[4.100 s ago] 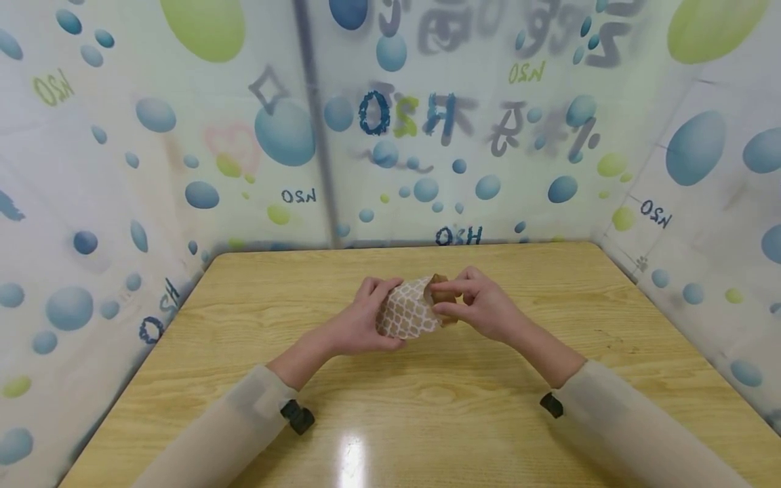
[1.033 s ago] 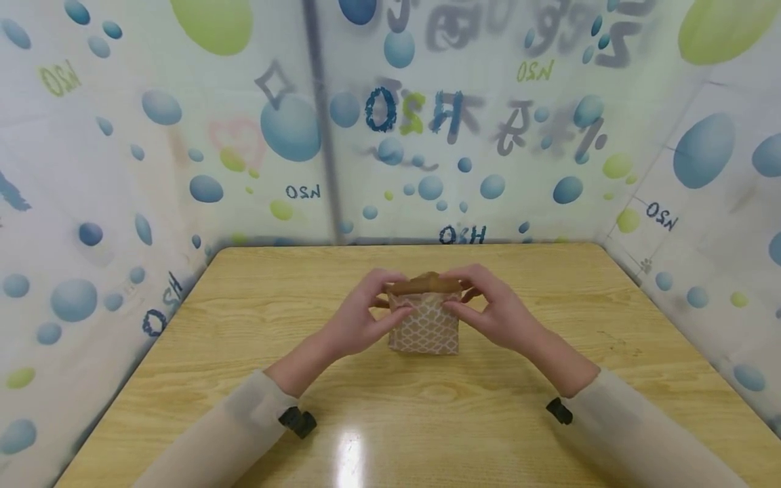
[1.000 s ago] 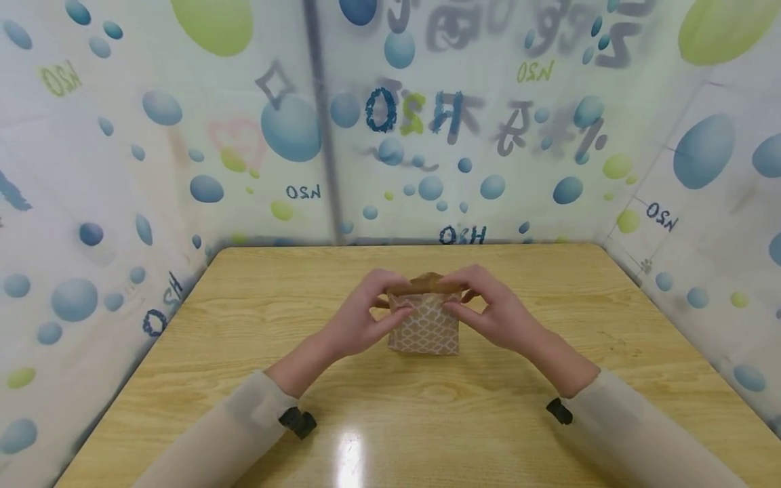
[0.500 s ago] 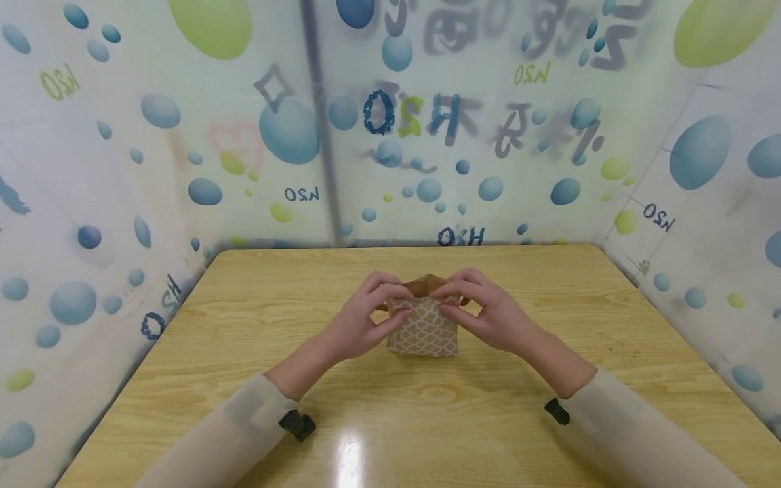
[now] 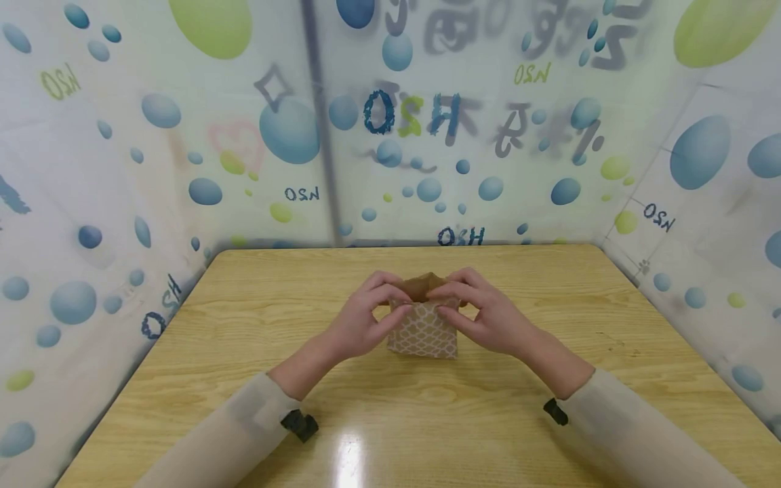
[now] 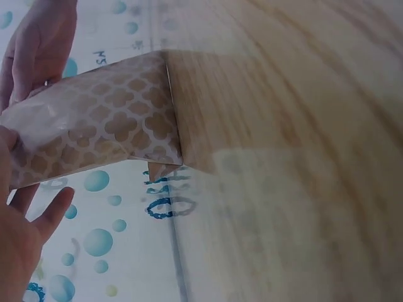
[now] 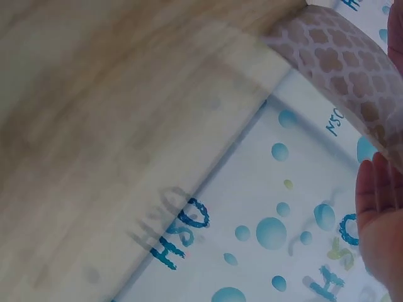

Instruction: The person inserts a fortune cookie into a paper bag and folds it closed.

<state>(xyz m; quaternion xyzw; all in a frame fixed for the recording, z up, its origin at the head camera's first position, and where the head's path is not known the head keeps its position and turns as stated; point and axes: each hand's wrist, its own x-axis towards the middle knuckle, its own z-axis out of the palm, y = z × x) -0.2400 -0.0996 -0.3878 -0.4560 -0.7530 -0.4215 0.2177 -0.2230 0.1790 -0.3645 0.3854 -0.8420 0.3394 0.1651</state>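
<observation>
A small brown paper bag (image 5: 424,332) with a white lattice pattern stands on the table, its mouth facing up and its plain brown inside showing at the back. My left hand (image 5: 366,318) pinches the left part of the front rim between thumb and fingers. On the other side my right hand (image 5: 491,315) pinches the right part of the rim. The left wrist view shows the bag (image 6: 119,119) with its bottom edge at the tabletop. Only part of the bag (image 7: 343,60) appears in the right wrist view. What lies inside it is hidden.
The wooden table (image 5: 390,420) has rounded far corners. Close behind it and along both sides hangs a pale curtain (image 5: 390,163) printed with blue and green dots and lettering. Dark straps (image 5: 299,425) sit at both sleeves.
Earlier the bag was tilted in my left hand with my right fingers at its mouth. It now stands upright between both hands. In the last second its front rim has come slightly lower, showing more inside.
</observation>
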